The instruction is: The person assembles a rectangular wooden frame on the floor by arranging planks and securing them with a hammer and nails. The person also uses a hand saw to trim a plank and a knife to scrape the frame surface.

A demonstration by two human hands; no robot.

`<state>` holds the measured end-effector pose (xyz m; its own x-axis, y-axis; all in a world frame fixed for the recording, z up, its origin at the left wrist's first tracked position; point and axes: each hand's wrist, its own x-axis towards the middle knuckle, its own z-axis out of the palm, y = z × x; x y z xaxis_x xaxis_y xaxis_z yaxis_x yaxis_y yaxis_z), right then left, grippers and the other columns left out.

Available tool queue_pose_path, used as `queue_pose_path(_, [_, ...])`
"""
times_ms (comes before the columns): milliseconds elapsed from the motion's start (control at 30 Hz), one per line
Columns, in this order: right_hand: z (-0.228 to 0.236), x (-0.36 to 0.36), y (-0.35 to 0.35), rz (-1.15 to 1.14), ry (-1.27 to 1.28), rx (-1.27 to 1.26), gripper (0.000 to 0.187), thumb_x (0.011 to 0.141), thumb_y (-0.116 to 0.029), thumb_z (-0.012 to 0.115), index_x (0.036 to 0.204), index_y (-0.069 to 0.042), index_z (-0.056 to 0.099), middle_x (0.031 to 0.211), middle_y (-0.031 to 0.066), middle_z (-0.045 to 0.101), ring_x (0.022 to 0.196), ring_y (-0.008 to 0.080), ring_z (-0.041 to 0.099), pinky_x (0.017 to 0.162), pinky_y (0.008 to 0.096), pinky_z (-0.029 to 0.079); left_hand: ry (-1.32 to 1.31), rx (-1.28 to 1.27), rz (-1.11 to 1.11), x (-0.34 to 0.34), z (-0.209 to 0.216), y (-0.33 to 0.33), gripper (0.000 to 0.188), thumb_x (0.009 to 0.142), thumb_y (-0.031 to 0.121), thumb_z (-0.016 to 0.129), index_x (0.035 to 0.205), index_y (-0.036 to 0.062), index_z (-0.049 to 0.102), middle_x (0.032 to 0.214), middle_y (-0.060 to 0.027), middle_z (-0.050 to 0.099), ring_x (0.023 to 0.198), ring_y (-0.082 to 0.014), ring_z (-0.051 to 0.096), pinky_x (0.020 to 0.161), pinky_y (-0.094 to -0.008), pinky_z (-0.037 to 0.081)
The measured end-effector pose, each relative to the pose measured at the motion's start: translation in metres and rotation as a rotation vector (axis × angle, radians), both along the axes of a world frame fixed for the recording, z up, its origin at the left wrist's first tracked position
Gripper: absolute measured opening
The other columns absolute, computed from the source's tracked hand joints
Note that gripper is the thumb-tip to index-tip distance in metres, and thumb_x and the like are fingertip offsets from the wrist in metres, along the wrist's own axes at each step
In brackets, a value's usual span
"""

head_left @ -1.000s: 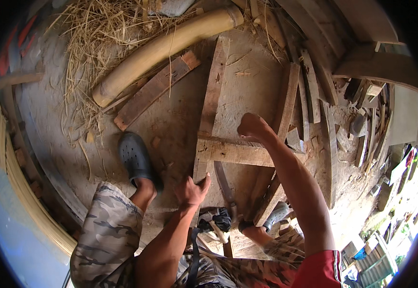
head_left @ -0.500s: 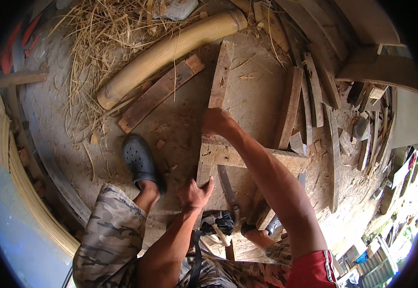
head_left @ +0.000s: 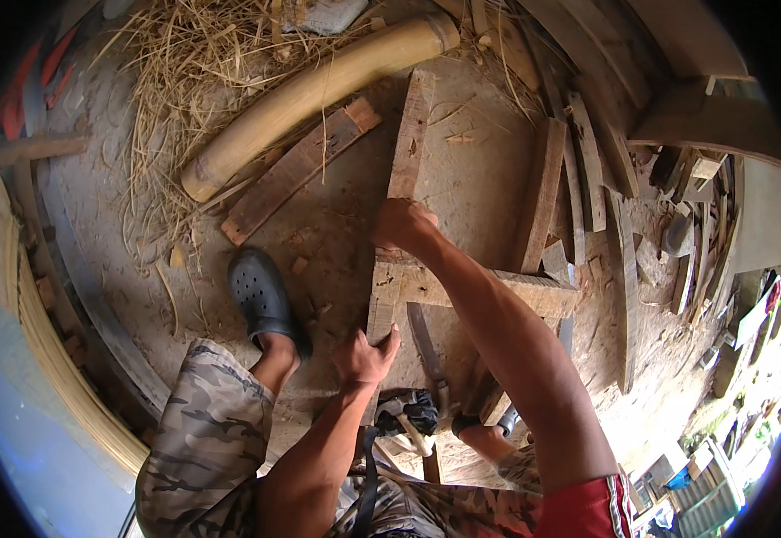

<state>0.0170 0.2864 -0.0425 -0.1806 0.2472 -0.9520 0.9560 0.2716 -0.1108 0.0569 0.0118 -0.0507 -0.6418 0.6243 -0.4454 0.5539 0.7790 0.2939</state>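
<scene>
A rough wooden frame [head_left: 485, 289] stands in front of me, with a long upright rail on its left and a crossbar joined to it. My right hand [head_left: 404, 224] is closed round the left rail just above the crossbar joint. Lower down, my left hand [head_left: 365, 359] grips the same rail, its thumb lying along the near side and its other fingers partly hidden. To the right of my left hand, below the crossbar, lies a dark curved blade [head_left: 425, 345] with a handle. The frame's right-hand wooden piece [head_left: 543, 197] slants away at the far side.
Beyond the frame lie a thick bamboo pole [head_left: 319, 103], a flat reddish board [head_left: 301, 170] and loose straw [head_left: 202, 63]. Several wooden planks [head_left: 625, 287] lean at the right. My left foot, in a dark clog [head_left: 260, 296], rests left of the frame; a black bag [head_left: 413, 412] lies near my legs.
Both hands keep their hold on the rail. The right hand and the frame have shifted only very slightly in the picture.
</scene>
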Motion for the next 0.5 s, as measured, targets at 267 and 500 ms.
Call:
queue_pose_path(267, [-0.007, 0.005, -0.005, -0.108, 0.009, 0.039, 0.038, 0.079, -0.02, 0.07, 0.116, -0.011, 0.069, 0.12, 0.0091, 0.068, 0.113, 0.0237, 0.064, 0.088, 0.0373, 0.055, 0.003, 0.039, 0.006, 0.001, -0.002, -0.001, 0.062, 0.076, 0.062, 0.066, 0.069, 0.0004, 0.063, 0.065, -0.0236, 0.064, 0.062, -0.0437, 0.064, 0.057, -0.0493, 0.053])
queue_pose_path(500, [-0.033, 0.102, 0.01, -0.028, -0.1, 0.186, 0.028, 0.086, -0.017, 0.062, 0.112, -0.011, 0.071, 0.116, 0.012, 0.069, 0.112, 0.0264, 0.064, 0.088, 0.0402, 0.054, -0.166, -0.107, 0.155, 0.003, -0.024, -0.018, 0.076, 0.072, 0.065, 0.068, 0.092, -0.008, 0.063, 0.08, -0.0269, 0.066, 0.078, -0.0448, 0.066, 0.07, -0.0483, 0.053])
